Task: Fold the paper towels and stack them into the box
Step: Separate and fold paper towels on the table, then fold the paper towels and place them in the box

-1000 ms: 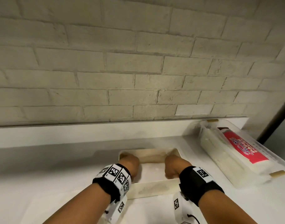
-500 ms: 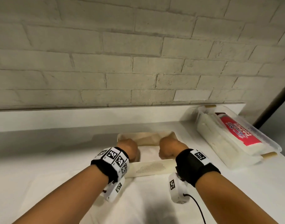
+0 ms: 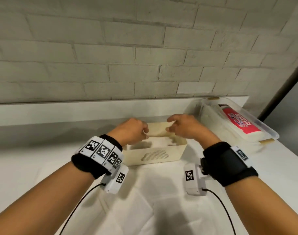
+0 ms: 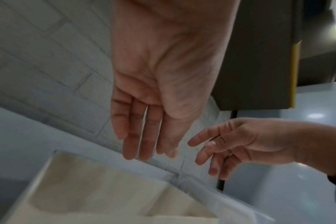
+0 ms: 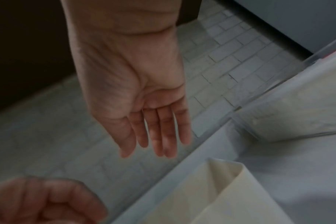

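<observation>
Both hands (image 3: 131, 131) empty above box (image 3: 155, 155)

Head view: left hand (image 3: 131, 131) and right hand (image 3: 185, 126) cover the far rim of the box (image 3: 153, 155); contents in shadow, fold state unreadable. Clear container (image 3: 238, 126) label too small to read. Wrist views: box motion-blurred, cut by bottom edge. Both forearms cropped at frame bottom.
</observation>
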Tool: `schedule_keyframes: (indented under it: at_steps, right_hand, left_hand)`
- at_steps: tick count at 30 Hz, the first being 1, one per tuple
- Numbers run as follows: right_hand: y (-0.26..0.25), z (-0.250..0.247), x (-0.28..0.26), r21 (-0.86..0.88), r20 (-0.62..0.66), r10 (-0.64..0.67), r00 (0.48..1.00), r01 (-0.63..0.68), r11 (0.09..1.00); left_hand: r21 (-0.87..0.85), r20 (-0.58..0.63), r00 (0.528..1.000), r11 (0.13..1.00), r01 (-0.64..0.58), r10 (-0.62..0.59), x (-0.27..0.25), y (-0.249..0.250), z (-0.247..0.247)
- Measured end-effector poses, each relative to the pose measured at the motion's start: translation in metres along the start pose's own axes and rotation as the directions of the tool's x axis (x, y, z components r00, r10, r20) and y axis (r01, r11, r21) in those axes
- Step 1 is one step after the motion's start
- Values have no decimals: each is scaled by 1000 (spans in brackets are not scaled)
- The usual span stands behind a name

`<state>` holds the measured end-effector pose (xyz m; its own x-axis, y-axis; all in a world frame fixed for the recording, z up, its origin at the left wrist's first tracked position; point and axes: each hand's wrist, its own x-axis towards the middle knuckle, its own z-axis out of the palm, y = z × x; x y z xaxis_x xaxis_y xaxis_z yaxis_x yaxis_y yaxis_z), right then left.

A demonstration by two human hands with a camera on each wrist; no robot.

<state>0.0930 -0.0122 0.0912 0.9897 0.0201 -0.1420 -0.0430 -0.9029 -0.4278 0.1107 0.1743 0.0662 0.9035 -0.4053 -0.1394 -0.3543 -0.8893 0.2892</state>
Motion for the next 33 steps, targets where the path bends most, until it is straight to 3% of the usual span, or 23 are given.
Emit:
schedule_keyframes:
  at_steps: [3,7,11,17,20,23,25,33]
  right_hand:
    - [-7,-1,-39,93,-48,-75,996,79,993]
    - [-10,39,-79,91,107,-116,987,107,990]
    - [-4,95,-100,50,290,-82,954,71,996]
    - [-3,140,-119,-16,322,22,946,-18,1000]
    - [-5,144,-127,-72,346,-17,938,45,996]
    - [-7,146,-130,-184,392,-126,911,212,960]
    - [-7,149,-128,-210,383,-158,910,252,944]
    - [-12,144,-115,-41,236,-174,956,189,981]
  left_hand:
    - [-59,-68,997,997,-42,38,-30,4,-6]
    - [-101,-70,997,994,-48,41,-73,10,12]
    - [-68,46,998,997,44,-41,-107,3,40]
    - [-28,182,970,986,167,-159,-141,-19,75]
    - [-17,252,961,992,125,-117,-151,-22,91]
    - [-15,324,944,997,77,-68,-157,-23,109]
    - [-12,336,941,999,53,-45,-158,-24,117]
    - [-2,263,965,1000,-12,12,-154,-29,119]
